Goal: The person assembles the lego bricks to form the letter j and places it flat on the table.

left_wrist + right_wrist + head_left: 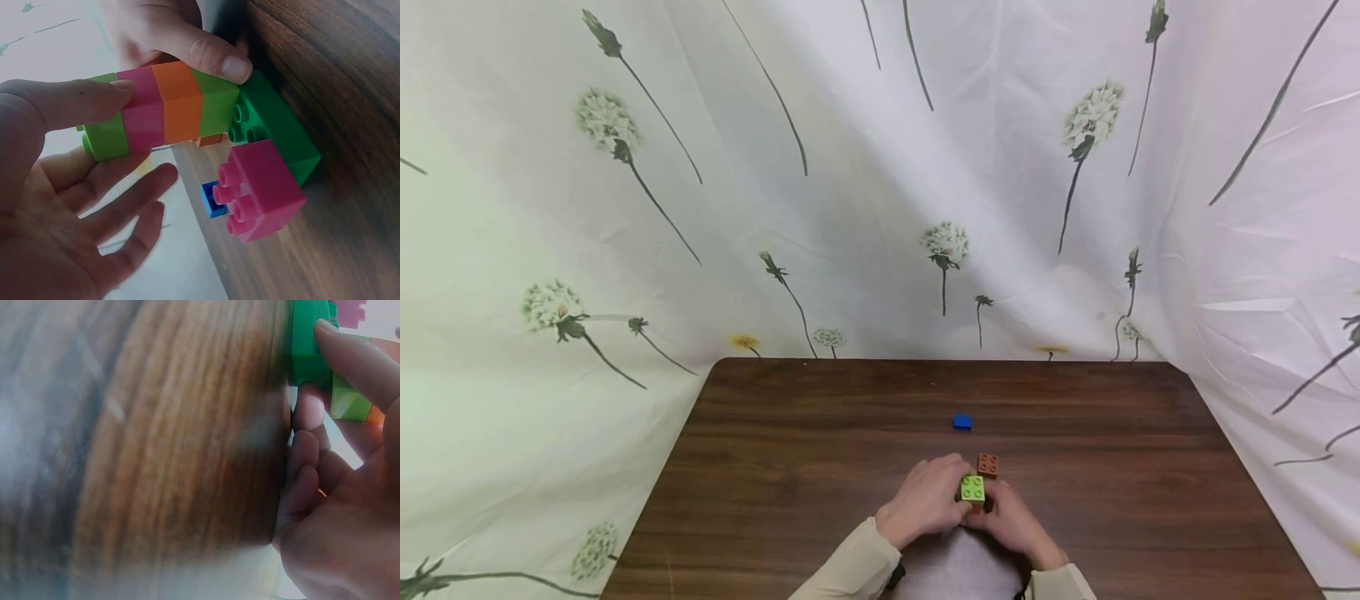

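Note:
A small tower of toy building blocks stands before me. In the left wrist view it stacks a lime top block (106,131), a pink block (142,112), an orange block (180,100) and a lower lime block (215,103). They sit on one end of a long dark green block (290,134), whose other end carries a second pink block (269,190). My left hand (925,497) pinches the tower's top, thumb across the lime and pink blocks, other fingers spread. My right hand (1013,521) grips the base, thumb against the dark green block.
Just beyond the hands lies a brownish-orange block (988,464) with studs up. Farther back on the dark wooden table (790,433) is a small blue block (962,422). A white cloth (865,250) printed with dandelions hangs around the table's back and sides.

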A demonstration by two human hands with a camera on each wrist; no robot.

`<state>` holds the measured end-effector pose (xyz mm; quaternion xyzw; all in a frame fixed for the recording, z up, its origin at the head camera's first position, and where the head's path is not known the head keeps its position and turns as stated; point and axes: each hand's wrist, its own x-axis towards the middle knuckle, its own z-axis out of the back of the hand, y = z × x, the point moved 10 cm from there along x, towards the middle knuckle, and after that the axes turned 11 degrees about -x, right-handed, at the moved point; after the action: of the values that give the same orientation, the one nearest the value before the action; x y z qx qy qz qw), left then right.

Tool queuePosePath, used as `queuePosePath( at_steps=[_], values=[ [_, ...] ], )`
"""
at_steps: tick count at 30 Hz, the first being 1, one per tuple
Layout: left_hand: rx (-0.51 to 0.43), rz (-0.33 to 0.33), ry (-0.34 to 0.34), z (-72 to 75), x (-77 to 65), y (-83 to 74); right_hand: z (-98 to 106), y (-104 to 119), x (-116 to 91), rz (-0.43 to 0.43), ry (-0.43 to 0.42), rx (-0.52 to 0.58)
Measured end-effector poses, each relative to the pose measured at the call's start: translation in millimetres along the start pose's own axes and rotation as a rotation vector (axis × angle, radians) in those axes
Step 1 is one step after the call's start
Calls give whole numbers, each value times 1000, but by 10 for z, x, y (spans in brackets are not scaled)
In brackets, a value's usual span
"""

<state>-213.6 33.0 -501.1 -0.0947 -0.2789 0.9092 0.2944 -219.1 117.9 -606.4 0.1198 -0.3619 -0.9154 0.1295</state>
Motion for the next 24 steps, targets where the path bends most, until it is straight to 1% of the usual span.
queuePosePath(
  at_steps=[3, 9, 11, 16, 19, 24],
  values=[
    [-19, -1, 3, -16, -8, 31, 5, 9, -4, 4, 1, 6],
    [-115, 0, 5, -28, -48, 84, -3, 0, -1, -20, 11, 11],
    [-134, 6, 8, -36, -61, 104, -2, -1, 2, -19, 6, 2],
    [-160, 49, 11, -56, -115, 202, -14, -16, 10, -35, 6, -4],
    [-211, 84, -1, -70, -152, 320, -8, -20, 9, -43, -5, -8],
    [-328, 151, -62, -110, -223, 612, -2, -12, 3, -37, -31, -30]
  ],
)
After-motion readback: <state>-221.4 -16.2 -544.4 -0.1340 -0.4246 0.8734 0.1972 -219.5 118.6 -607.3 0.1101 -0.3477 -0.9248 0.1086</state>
